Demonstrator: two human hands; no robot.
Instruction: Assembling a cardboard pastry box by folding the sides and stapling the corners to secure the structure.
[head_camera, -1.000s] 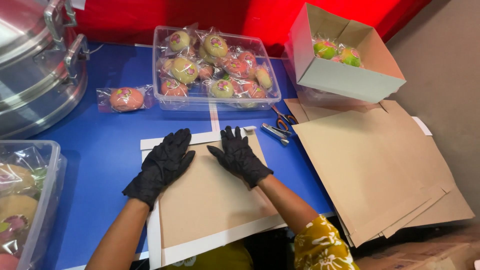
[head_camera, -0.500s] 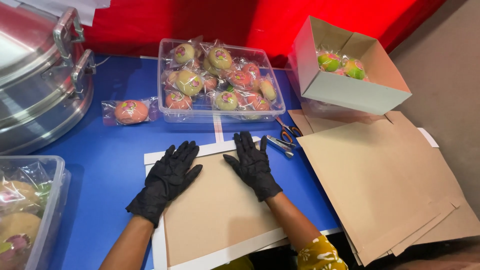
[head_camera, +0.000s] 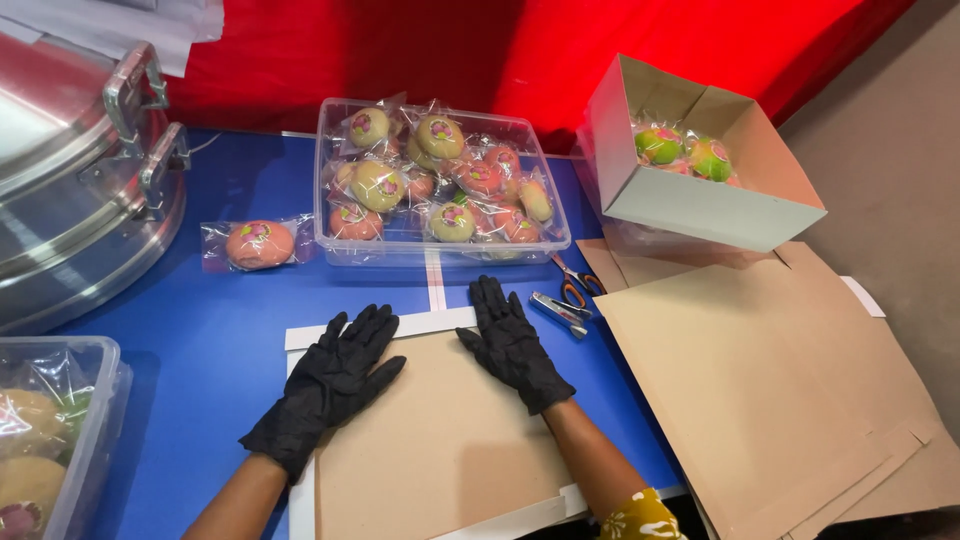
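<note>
— What are the two hands doing?

— Both wear black gloves and lie flat, palms down, on a flat sheet of brown cardboard (head_camera: 440, 450) with white edge flaps. The left hand (head_camera: 330, 385) has its fingers spread across the upper left corner, fingertips reaching the white flap (head_camera: 420, 325) along the far edge. The right hand (head_camera: 510, 345) presses near the upper right, its fingers also reaching over that flap. Neither grip is closed on anything; the fingers are open and splayed, so the sheet is pinned by pressure alone.

— Why flat like that?

— Spread palms look meant to hold the sheet down against the blue worktop (head_camera: 200, 330) close to the fold line, where the flap meets the panel.

— What sits just past the fingertips?

— A pair of scissors with orange handles (head_camera: 575, 285) and a small metal tool (head_camera: 558, 312), just beside the right hand, within easy reach.

— And further out?

— A clear plastic tub (head_camera: 440, 245) of individually wrapped round buns, pink and green, stands beyond the sheet; one wrapped pink bun (head_camera: 257, 243) lies alone to its left. A stack of flat cardboard blanks (head_camera: 770, 400) waits on the right, and a made-up box (head_camera: 700, 190) holding green buns rests tilted at its far end. A large metal steamer (head_camera: 80, 200) fills the left, and another clear tub (head_camera: 50, 440) sits at the near left.
</note>
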